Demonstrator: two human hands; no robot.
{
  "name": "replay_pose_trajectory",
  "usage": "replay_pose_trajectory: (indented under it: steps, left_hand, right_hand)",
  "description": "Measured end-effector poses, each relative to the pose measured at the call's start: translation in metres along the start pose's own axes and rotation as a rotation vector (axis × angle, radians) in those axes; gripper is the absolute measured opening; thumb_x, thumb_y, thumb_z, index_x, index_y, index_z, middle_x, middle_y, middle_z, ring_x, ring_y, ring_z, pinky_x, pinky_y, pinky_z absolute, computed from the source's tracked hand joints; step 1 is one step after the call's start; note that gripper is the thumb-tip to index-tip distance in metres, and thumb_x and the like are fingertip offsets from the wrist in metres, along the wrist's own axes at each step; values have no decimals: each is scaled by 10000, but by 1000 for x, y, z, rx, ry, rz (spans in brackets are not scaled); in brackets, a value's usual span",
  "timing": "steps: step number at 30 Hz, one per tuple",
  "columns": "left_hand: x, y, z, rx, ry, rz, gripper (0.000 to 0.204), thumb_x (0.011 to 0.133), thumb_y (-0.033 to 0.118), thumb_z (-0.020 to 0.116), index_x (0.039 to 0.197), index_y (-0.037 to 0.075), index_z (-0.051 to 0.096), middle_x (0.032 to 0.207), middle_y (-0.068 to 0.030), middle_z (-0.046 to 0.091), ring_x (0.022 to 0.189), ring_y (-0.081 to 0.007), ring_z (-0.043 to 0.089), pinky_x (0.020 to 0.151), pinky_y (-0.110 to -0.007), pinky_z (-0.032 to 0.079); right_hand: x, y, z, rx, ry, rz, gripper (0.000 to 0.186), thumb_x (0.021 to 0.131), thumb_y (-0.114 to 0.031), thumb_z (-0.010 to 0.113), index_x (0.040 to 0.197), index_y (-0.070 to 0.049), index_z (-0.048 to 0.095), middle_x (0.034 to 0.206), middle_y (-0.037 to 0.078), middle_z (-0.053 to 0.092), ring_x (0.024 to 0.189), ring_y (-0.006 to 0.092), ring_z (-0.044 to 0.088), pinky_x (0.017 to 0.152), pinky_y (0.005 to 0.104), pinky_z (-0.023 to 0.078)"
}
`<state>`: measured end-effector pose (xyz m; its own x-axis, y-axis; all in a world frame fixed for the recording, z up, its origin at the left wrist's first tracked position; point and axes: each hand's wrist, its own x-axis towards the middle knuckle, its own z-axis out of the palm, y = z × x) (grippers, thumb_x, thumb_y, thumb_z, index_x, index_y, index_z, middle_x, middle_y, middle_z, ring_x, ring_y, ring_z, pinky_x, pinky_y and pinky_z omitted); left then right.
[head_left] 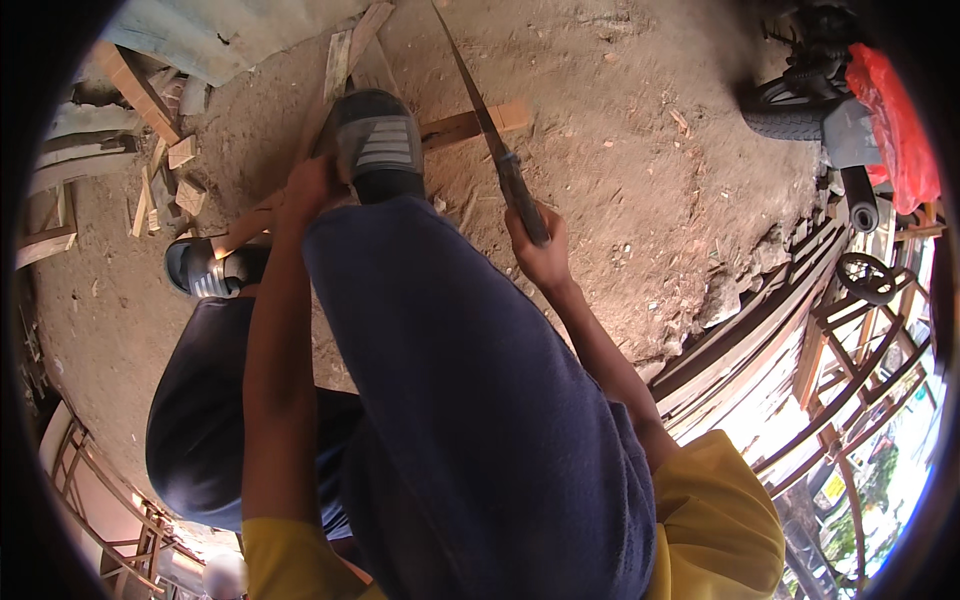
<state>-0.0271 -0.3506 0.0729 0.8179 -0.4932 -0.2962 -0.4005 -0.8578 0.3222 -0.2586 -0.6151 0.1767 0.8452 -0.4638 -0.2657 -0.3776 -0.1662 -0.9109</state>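
Note:
My right hand (pixel 540 248) is closed round the dark straight handle of a saw (pixel 480 105). Its long, narrow blade tapers away toward the top edge, raised above the dirt. Beside my right shoe (pixel 380 140), my left hand (pixel 312 188) is closed on a wooden piece (pixel 250 225); the shoe and hand partly hide it, and the fingers show only in part. The right shoe is planted over wood, with a flat wooden board (pixel 490 122) sticking out to its right. Another wooden strip (pixel 338 65) extends beyond the toe.
Wood offcuts (pixel 190 195) lie on the dirt floor at the left, near a pale sheet (pixel 215 35). A black tyre (pixel 790 115) and a red plastic bag (pixel 895 130) are at the far right. Stacked planks (pixel 750 345) and wooden frames (pixel 860 370) stand at the right.

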Motion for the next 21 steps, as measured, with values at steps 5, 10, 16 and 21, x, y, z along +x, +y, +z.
replay_pose_trajectory:
  steps: [5,10,16,21]
  left_hand:
    - [-9,19,-19,-13,-35,17,372,598,215,756,901,41,627,878,-182,655,888,-362,630,766,-437,503]
    - [1,6,0,23,-27,6,386,607,251,767,908,52,631,883,-168,659,888,-359,630,768,-444,501]
    - [-8,-1,-5,43,-27,65,412,619,259,762,959,65,636,906,-171,660,904,-360,628,775,-448,501]
    - [-5,16,-12,12,-40,-5,424,614,245,747,976,56,630,935,-185,661,912,-360,630,777,-445,505]
  right_hand:
    - [-72,33,-29,-75,27,-107,166,895,-110,554,795,23,557,605,-14,456,575,67,421,497,279,355]
    - [12,-5,-2,49,-3,57,241,899,-184,577,747,-6,518,590,-33,429,542,51,383,475,262,325]
    - [-50,24,-21,64,-6,104,190,889,-164,577,778,-10,557,631,-21,473,587,56,412,506,258,336]
    - [-70,29,-30,-43,6,26,124,863,-105,554,791,-3,565,653,51,532,604,106,509,533,296,398]
